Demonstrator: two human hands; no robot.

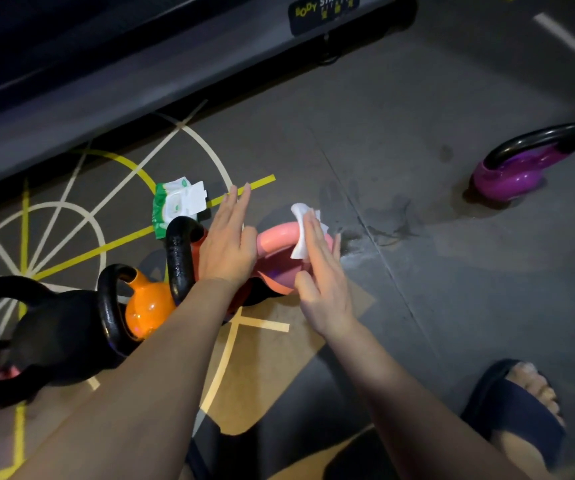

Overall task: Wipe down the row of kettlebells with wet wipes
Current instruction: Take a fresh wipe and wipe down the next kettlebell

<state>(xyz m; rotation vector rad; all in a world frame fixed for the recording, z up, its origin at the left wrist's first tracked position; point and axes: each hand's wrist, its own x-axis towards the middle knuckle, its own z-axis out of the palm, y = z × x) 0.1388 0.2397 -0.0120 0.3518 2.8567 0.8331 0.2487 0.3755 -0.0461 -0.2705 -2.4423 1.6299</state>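
Observation:
A pink kettlebell (275, 237) stands on the floor in the middle of the view. With straight fingers, my right hand (324, 271) presses a white wet wipe (301, 230) flat against its handle. My left hand (227, 240) lies flat and open against the left end of that handle. To the left stand a red kettlebell with a black handle (180, 258), an orange one (147, 306) and a large black one (36, 341). An open green-and-white pack of wet wipes (175, 206) lies on the floor behind them.
A purple kettlebell (518, 168) with a black handle lies tipped over at the far right. A machine base (140, 71) runs along the top left. My sandalled foot (521, 407) is at the bottom right. The floor near the pink kettlebell shows wet streaks.

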